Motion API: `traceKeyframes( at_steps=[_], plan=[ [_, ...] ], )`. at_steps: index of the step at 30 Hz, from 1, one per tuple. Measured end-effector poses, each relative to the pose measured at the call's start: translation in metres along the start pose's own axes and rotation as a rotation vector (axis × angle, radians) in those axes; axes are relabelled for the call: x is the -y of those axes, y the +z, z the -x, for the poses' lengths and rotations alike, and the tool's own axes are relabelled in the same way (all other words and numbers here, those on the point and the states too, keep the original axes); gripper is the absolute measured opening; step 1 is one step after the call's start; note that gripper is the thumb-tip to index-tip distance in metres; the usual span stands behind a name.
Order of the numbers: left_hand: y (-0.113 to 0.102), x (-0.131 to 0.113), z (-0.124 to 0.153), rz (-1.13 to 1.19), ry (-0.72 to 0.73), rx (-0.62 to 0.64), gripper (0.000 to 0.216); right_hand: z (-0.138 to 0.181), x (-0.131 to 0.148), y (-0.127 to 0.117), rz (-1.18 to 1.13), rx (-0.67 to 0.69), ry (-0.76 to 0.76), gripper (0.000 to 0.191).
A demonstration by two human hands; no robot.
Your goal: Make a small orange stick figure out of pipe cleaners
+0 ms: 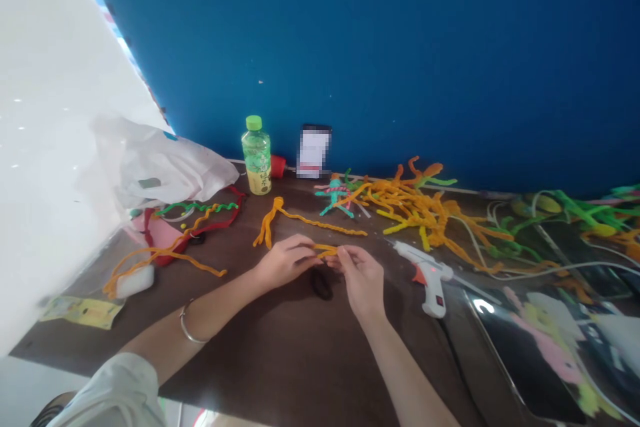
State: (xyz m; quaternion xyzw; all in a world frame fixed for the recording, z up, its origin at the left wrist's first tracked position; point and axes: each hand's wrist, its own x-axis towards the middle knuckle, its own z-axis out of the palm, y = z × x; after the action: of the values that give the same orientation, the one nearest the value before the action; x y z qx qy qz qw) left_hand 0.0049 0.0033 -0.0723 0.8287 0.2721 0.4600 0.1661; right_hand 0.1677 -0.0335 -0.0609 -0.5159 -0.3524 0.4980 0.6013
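Note:
My left hand (286,260) and my right hand (361,278) meet above the brown table (280,353), both pinched on a short orange pipe cleaner (326,251) held between their fingertips. A small dark object (321,283) lies on the table just beneath them. Just beyond my hands a long twisted orange pipe cleaner (300,220) rests on the table. A silver bracelet sits on my left wrist.
A white hot glue gun (429,275) lies right of my hands, its cable trailing right. A heap of orange pipe cleaners (415,203), a green-capped bottle (257,157), a white plastic bag (160,163) and a phone (313,151) line the blue wall. Glossy sheets (545,340) lie at right.

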Motion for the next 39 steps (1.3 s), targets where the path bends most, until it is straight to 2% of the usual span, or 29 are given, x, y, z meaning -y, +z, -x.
traceKeyframes(
  at_steps=[6,9,18,23,26,33,39],
  plan=[
    [-0.004,0.001,-0.003,0.0,0.013,0.04,0.014,0.005,0.005,-0.005,0.398,0.01,-0.252,0.02],
    [-0.006,0.002,-0.005,0.069,-0.049,0.059,0.017,0.004,0.004,-0.006,0.496,0.017,-0.308,0.021],
    [-0.009,-0.005,-0.012,0.368,-0.495,0.079,0.021,0.002,0.003,-0.006,0.497,0.019,-0.283,0.021],
    [-0.003,-0.003,-0.008,0.517,-0.691,0.016,0.024,0.003,0.008,-0.003,0.444,0.005,-0.265,0.022],
    [-0.001,0.0,-0.005,0.472,-0.666,0.025,0.026,0.003,0.006,-0.002,0.413,0.005,-0.252,0.021],
    [-0.001,0.003,-0.003,0.25,-0.45,-0.001,0.021,0.003,0.004,-0.002,0.391,-0.026,-0.246,0.022],
    [-0.007,0.002,-0.006,0.089,-0.297,0.065,0.018,0.005,0.007,0.0,0.379,-0.039,-0.249,0.022]
  ],
)
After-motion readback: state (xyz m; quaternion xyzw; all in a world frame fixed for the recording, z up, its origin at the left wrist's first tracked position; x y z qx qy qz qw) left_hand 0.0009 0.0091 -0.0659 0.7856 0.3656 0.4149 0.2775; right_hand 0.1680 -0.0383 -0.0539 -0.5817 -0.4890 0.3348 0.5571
